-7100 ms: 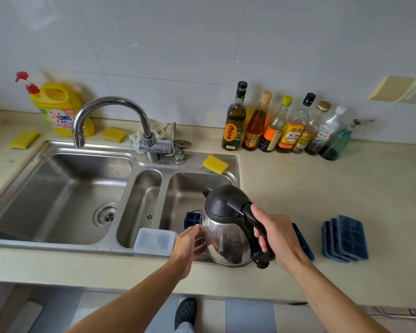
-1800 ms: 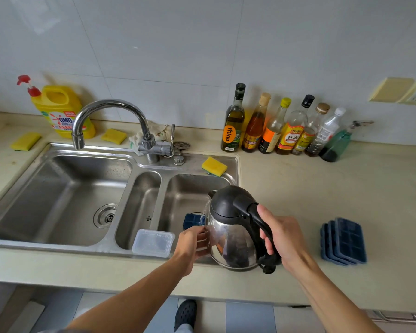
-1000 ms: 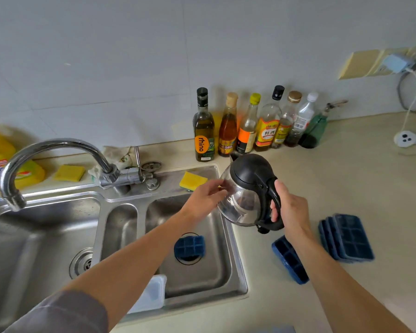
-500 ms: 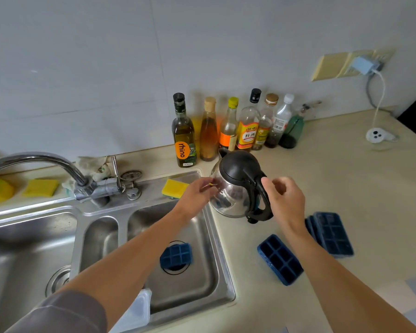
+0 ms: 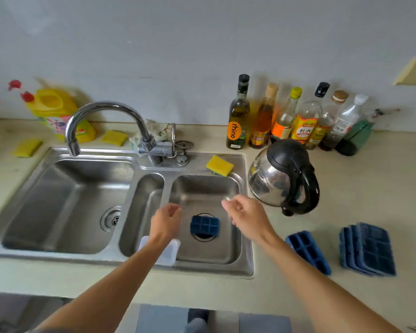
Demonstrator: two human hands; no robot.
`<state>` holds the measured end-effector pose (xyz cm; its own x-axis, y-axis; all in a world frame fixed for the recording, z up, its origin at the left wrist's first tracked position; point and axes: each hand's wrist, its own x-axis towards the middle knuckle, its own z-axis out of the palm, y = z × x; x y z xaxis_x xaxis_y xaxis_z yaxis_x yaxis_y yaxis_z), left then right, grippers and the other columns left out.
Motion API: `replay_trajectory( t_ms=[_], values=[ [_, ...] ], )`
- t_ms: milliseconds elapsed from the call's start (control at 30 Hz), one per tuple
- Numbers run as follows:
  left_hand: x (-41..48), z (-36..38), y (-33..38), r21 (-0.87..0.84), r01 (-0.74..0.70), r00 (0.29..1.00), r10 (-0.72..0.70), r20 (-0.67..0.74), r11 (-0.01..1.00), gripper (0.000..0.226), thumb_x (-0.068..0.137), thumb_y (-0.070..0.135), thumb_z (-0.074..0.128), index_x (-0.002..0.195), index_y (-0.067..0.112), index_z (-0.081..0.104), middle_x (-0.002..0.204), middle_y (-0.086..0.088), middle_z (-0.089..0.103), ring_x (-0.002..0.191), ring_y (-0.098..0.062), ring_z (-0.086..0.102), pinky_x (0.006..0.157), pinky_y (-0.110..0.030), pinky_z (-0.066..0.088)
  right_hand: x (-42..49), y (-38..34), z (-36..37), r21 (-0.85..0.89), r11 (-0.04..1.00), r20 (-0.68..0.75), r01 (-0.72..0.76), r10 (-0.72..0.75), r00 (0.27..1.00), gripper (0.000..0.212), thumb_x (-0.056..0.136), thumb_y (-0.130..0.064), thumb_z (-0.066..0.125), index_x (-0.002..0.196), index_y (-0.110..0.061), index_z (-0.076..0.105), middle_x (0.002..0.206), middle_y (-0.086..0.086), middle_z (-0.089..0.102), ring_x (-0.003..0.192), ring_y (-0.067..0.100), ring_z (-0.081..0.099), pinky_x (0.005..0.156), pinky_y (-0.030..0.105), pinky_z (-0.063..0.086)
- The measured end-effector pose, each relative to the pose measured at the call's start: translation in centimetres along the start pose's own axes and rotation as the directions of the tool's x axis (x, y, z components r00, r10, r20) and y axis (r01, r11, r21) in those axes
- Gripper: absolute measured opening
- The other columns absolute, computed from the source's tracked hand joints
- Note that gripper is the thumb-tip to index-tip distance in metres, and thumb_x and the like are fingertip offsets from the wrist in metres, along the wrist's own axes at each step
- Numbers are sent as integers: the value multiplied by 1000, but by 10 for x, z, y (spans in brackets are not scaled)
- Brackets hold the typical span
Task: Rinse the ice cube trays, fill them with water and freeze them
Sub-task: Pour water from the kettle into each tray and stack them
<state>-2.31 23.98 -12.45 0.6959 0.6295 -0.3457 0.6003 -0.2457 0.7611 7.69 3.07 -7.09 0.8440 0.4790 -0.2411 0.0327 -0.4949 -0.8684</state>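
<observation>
A small blue tray [image 5: 204, 225] sat over the basin drain [image 5: 203, 239]. A longer tray [image 5: 308, 251] and a tray stack [image 5: 368, 248] lay on the counter [image 5: 370, 188].

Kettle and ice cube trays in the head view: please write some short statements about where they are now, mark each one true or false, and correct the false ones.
1. The kettle stands on the counter, to the right of the sink. True.
2. The right hand grips the kettle's handle. False: it is apart from the kettle, above the right basin, and holds nothing.
3. A small blue ice cube tray lies in the right basin. True.
4. The faucet spout points down over the left basin. True.
5. The stack of trays sits in the left basin. False: it lies on the counter, at the far right.
</observation>
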Motion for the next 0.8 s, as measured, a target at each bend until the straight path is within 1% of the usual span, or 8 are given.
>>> replay_trajectory(
  t_ms=[133,200,267,367,467,633,700,800],
  values=[
    [-25,-43,-47,80,56,990,-45,-137,995,11,99,19,57,98,20,68,86,5,70,82,-14,65,75,-28,52,-6,10,72,-83,991,257,-107,125,958,34,95,-36,61,85,-3,64,77,8,72,65,17,64,76,45,58],
    [-37,-57,-68,111,106,982,-86,-168,988,11,99,18,56,100,18,67,88,4,70,84,-17,65,77,-31,53,-11,16,100,-122,981,345,-150,184,920,31,96,-35,59,90,-5,65,80,4,72,65,16,66,76,43,60],
    [-46,-66,-86,147,131,979,-104,-178,980,14,96,17,56,84,16,62,76,4,65,72,-19,59,66,-29,48,-14,22,121,-168,973,395,-156,212,894,25,98,-33,57,96,-10,66,87,6,74,68,19,69,74,39,61],
    [-53,-70,-102,206,141,982,-110,-155,968,23,96,16,55,74,16,49,71,-1,60,69,-22,52,62,-34,47,-11,29,143,-227,958,386,-173,252,887,23,99,-31,56,98,-10,66,88,15,75,64,20,64,70,44,60],
    [-53,-69,-110,268,144,987,-119,-107,952,5,98,20,56,95,17,57,97,-9,71,89,-27,62,82,-41,54,-7,37,157,-261,940,351,-220,305,885,34,99,-28,56,97,4,66,76,17,67,60,24,60,57,36,51],
    [-47,-61,-117,289,106,994,-93,-58,951,31,101,21,56,129,11,63,121,-8,71,111,-30,66,92,-37,54,-3,44,171,-252,931,386,-266,348,854,29,99,-27,58,96,0,67,70,8,58,53,16,56,46,26,42],
    [-46,-60,-116,292,95,994,-73,-87,952,26,101,21,54,121,11,66,111,-8,74,104,-30,69,87,-39,57,-3,44,174,-256,930,377,-263,347,859,31,99,-29,59,103,1,67,71,8,61,54,17,56,46,26,43],
    [-43,-62,-113,318,94,989,-53,-135,943,19,100,21,51,104,11,66,90,-5,75,85,-30,69,74,-42,59,-1,37,173,-294,933,348,-210,309,885,29,97,-34,61,96,-6,68,80,11,72,63,23,62,62,39,53]
  ],
)
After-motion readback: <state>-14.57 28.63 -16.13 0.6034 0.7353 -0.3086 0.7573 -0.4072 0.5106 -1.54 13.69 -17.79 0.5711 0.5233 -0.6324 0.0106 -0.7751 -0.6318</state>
